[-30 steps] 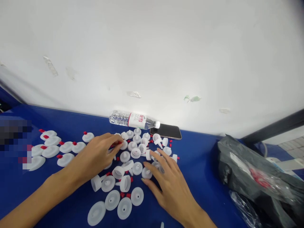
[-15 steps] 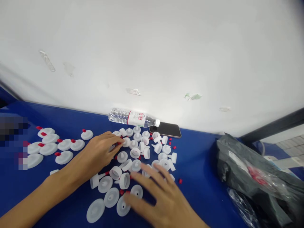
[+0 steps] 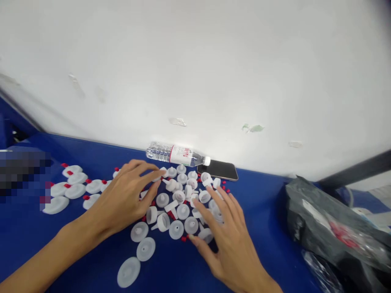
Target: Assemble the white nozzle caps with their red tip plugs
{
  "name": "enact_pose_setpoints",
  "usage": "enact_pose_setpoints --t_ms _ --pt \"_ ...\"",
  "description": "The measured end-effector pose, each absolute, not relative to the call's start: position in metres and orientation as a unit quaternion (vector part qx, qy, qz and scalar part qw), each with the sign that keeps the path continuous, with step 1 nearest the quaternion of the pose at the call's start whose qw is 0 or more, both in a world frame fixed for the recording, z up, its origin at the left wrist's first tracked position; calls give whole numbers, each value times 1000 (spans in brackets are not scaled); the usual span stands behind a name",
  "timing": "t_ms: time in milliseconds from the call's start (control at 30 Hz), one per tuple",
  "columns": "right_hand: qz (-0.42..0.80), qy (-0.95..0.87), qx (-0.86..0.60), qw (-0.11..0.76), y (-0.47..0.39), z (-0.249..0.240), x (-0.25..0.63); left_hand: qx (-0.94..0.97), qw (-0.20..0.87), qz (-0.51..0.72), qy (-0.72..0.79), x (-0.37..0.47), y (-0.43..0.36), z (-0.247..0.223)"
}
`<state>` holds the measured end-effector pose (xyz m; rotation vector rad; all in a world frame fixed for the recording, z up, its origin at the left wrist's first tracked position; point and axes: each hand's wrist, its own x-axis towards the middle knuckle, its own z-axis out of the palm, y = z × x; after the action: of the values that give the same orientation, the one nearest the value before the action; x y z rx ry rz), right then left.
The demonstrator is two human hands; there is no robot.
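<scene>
Many white plastic caps (image 3: 183,211) with nozzles lie heaped in the middle, with small red tips (image 3: 183,238) among them. My left hand (image 3: 134,191) is at the heap's left edge, thumb and forefinger apart, the fingertips by a white cap (image 3: 163,172). Spread over the right side of the heap, my right hand (image 3: 227,232) has its fingers apart and touches or hovers over caps. Several white discs with red tips (image 3: 75,191) lie to the left, partly behind my left forearm. Two flat white discs (image 3: 128,272) are at the near side.
A clear water bottle (image 3: 180,155) lies along the white wall (image 3: 195,73), beside a dark phone (image 3: 218,170). Grey plastic bags (image 3: 330,224) stand on the right of the blue table (image 3: 259,203). A blurred dark object is at the far left.
My right hand has moved up and right, and the near caps are now pushed closer into the heap. My left thumb and forefinger have parted. The whole view has shifted slightly.
</scene>
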<state>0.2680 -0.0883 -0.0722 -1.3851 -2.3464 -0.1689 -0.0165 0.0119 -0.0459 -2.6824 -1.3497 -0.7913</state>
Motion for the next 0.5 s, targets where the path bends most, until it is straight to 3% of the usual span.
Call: enact_pose_setpoints --t_ms 133,267,500 --pt "-54 -825 -529 194 -86 -81 272 -744 135 -215 -618 -42 14 -49" --pt "-47 -825 -529 191 -84 -87 274 -720 36 -151 -677 -63 15 -66" --pt "-66 -839 -506 189 -83 -92 277 -728 -68 -210 -649 -48 15 -67"
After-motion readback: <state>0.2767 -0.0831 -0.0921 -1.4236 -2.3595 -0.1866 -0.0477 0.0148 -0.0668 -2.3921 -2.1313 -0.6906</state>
